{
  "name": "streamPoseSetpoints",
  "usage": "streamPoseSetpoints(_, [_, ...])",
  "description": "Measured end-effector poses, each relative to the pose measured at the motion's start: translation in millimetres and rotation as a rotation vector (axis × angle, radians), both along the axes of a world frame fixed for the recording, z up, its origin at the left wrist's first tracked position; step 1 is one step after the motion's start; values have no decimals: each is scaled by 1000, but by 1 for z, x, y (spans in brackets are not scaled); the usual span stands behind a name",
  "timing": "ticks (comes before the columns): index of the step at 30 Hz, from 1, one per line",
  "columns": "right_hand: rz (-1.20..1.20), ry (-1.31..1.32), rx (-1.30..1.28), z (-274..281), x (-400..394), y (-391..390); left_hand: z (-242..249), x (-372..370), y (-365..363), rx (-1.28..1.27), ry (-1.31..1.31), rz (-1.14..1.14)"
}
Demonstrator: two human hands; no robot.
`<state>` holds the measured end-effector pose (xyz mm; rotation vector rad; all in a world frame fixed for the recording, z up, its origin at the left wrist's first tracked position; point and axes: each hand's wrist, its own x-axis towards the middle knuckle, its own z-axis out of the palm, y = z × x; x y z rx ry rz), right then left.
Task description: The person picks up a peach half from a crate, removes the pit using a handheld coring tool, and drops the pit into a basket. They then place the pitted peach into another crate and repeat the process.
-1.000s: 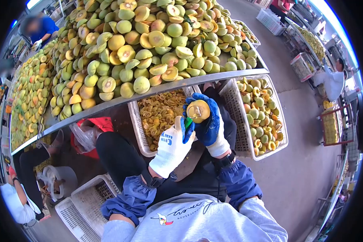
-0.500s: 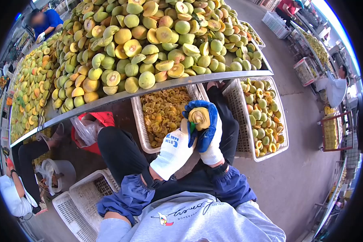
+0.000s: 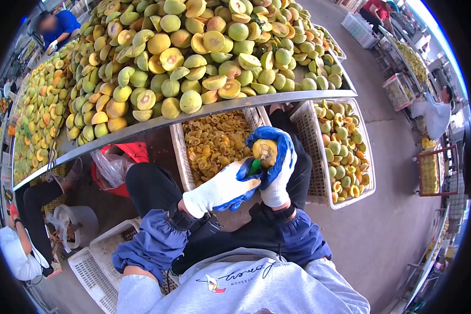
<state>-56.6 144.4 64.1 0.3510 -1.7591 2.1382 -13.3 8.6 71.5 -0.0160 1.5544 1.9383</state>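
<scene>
My left hand (image 3: 226,183), in a white and blue glove, is closed around a small tool with a green handle (image 3: 254,167). The tool's tip is hidden against the fruit. My right hand (image 3: 280,162), gloved the same way, wraps round a yellow fruit half (image 3: 265,152) with its cut face up. Both hands meet over my lap, in front of the crate of small yellow pieces (image 3: 175,141).
A metal-edged table (image 3: 209,109) heaped with cut fruit stretches ahead. A crate of fruit halves (image 3: 370,157) stands at the right, a red bag (image 3: 136,152) and stacked white crates (image 3: 91,272) at the left. Co-workers sit at both sides.
My left hand has shifted left and turned, showing more of the green handle. My right hand and the fruit have moved slightly right, and the fruit is tilted differently.
</scene>
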Motion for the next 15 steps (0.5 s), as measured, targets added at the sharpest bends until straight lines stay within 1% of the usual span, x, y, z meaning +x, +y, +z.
streamPoseSetpoints(2, [213,-300,-108,-1,-3,9,8,-1,5,-384,225,-63])
streamPoseSetpoints(3, [240,-400,-156,1,-4,9,-8,0,6,-512,449,-75])
streamPoseSetpoints(4, [240,-404,-157,-2,-6,11,-16,3,7,-512,445,-76])
streamPoseSetpoints(6, [450,-562,-287,-8,-13,16,-27,5,7,-576,594,-38])
streamPoseSetpoints(7, [441,-549,-221,-10,-15,17,-19,4,5,-575,594,-38])
streamPoseSetpoints(8, [441,-547,-219,-9,-16,20,-4,2,2,-413,296,-92])
streamPoseSetpoints(9, [480,-575,-159,-9,-18,24,4,0,0,-248,-1,-144])
streamPoseSetpoints(10, [518,-606,-100,-9,-17,26,-1,1,1,-248,-3,-143])
streamPoseSetpoints(11, [518,-608,-101,-9,-16,24,-11,2,2,-149,-45,-103])
streamPoseSetpoints(12, [452,-512,-89,-8,-14,20,-16,3,3,-50,-84,-62])
streamPoseSetpoints(14, [324,-315,-62,-6,-14,12,-17,1,5,-81,-56,-27])
streamPoseSetpoints(15, [334,-439,-267,-13,-13,13,-17,1,7,-227,93,27])
